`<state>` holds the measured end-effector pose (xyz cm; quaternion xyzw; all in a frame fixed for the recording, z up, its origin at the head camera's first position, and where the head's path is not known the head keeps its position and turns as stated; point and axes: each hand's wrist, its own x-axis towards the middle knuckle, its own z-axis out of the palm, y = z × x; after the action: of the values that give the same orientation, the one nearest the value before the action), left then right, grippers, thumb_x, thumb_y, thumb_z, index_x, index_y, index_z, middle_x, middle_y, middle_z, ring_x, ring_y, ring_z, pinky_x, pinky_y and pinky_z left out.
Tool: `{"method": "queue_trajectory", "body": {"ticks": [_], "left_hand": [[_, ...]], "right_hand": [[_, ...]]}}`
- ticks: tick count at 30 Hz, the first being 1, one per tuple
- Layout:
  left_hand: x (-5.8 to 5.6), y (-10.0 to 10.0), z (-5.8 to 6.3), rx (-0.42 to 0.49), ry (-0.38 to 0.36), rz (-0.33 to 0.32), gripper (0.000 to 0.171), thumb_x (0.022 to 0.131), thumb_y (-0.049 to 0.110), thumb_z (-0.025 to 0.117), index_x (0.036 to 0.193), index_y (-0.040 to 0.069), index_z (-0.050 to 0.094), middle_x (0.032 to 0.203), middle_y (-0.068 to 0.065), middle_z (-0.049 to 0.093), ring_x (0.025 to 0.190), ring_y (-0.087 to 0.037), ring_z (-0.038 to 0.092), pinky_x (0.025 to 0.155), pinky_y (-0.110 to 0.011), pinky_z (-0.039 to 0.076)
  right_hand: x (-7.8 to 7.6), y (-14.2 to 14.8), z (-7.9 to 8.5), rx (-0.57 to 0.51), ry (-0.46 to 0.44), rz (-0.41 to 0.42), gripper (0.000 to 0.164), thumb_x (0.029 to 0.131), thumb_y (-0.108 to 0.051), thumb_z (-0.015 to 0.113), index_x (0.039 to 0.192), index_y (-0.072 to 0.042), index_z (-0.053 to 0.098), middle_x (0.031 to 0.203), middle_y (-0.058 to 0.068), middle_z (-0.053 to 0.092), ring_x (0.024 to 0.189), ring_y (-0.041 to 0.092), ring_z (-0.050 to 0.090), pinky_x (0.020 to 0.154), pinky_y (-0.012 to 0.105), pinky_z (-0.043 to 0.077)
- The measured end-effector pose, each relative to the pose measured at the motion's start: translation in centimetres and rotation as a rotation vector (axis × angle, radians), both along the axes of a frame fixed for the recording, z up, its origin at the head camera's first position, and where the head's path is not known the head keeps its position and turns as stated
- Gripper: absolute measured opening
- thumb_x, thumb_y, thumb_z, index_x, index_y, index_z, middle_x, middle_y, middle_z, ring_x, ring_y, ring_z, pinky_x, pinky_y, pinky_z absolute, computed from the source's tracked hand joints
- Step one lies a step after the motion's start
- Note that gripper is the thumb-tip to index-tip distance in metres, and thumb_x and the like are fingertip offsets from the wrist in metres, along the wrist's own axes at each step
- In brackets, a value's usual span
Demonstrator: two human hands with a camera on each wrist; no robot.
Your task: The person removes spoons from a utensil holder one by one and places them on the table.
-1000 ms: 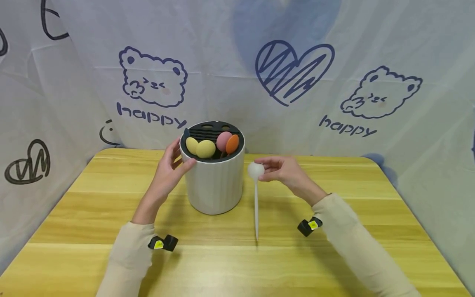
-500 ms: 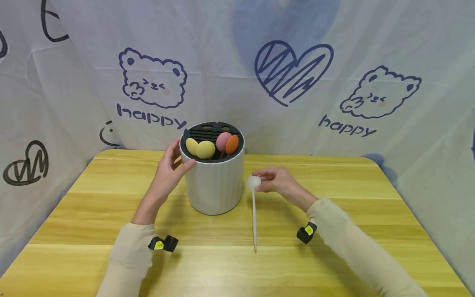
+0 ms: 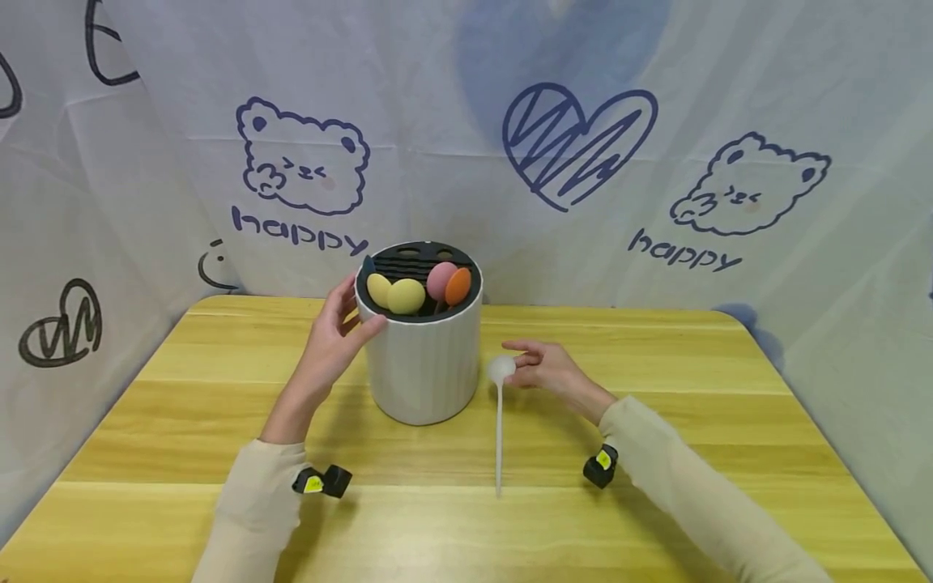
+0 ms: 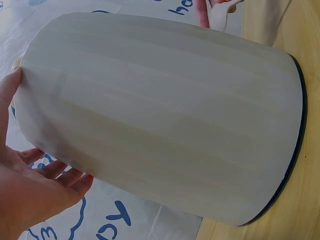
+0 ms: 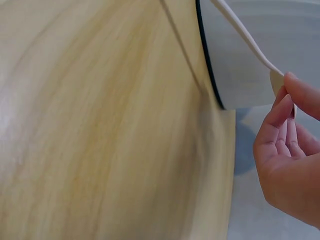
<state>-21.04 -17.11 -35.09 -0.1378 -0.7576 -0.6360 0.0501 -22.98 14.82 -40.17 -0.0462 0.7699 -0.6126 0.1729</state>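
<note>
Coloured utensils (image 3: 406, 296) crowd the white holder (image 3: 424, 372) on the worktop (image 3: 408, 534).
We note left hand (image 3: 330, 338) gripping holder; right hand (image 3: 548, 369) pinches white spoon (image 3: 500, 369), which lies between hand and holder.

Right hand's grip (image 3: 548, 369) and white spoon (image 3: 500, 371) lower beside the white canister (image 3: 424, 372) than a second ago, spoon's bowl farther below canister's rim, handle tip seemingly nearer the worktop (image 3: 452, 534).

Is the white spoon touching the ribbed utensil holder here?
Apart. The head view shows it: a strip of wooden tabletop is visible between the white spoon and the utensil holder.
</note>
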Motion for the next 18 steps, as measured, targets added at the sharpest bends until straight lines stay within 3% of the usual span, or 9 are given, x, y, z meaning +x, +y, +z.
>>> {"method": "queue_trajectory", "body": {"ticks": [6,18], "left_hand": [[0.0,0.1,0.0,0.003,0.01,-0.005,0.074,0.093,0.023,0.061,0.153,0.009,0.021,0.155,-0.009,0.026,0.14,-0.026,0.027,0.114,-0.044,0.023],[0.0,-0.1,-0.1,0.005,0.004,-0.002,0.075,0.093,0.024,0.061,0.154,0.01,0.02,0.155,-0.008,0.026,0.14,-0.026,0.027,0.114,-0.044,0.022]], "right_hand": [[-0.4,0.3,-0.7,0.02,-0.027,-0.028,0.049,0.082,0.007,0.07,0.128,0.012,0.053,0.11,0.02,0.066,0.092,0.018,0.064,0.079,0.031,0.055],[-0.7,0.9,-1.8,0.124,-0.011,0.081,0.045,0.084,0.001,0.071,0.126,0.01,0.057,0.105,0.016,0.066,0.086,0.017,0.061,0.072,0.029,0.054]]}}
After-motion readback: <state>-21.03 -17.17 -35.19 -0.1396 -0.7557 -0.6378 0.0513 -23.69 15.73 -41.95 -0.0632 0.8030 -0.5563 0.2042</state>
